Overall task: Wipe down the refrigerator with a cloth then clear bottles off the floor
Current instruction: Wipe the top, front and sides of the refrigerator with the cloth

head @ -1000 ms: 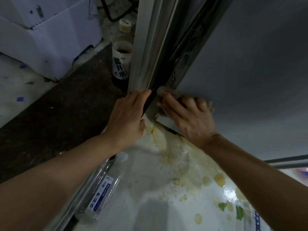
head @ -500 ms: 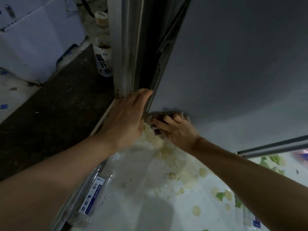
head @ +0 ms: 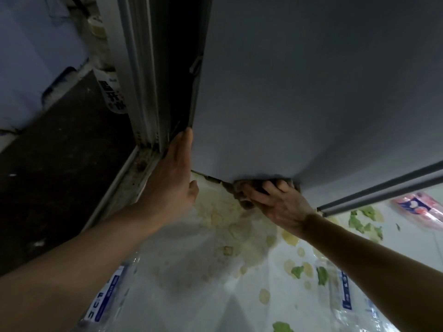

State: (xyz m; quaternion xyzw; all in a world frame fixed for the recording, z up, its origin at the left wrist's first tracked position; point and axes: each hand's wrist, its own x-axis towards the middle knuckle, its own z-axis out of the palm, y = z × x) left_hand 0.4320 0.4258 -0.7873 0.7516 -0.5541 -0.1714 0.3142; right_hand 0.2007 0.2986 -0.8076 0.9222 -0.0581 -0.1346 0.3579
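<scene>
The grey refrigerator door fills the upper right of the head view. My left hand lies flat against the door's lower left edge, fingers together. My right hand presses a dark, crumpled cloth against the door's bottom edge, fingers curled over it. A clear plastic bottle with a blue and white label lies on the white floor under my left forearm. A second clear bottle lies at the lower right, partly behind my right forearm. A brown bottle with a white label stands behind the fridge frame.
The white floor is smeared with yellowish spill and green leaf scraps. A pink packet lies at the right. A dark mat covers the floor at left, with a white box beyond it. A grey bar handle crosses the door.
My right hand has slid the cloth rightward along the door's bottom edge. My left hand has stayed on the door's left edge while the view shifted right and down.
</scene>
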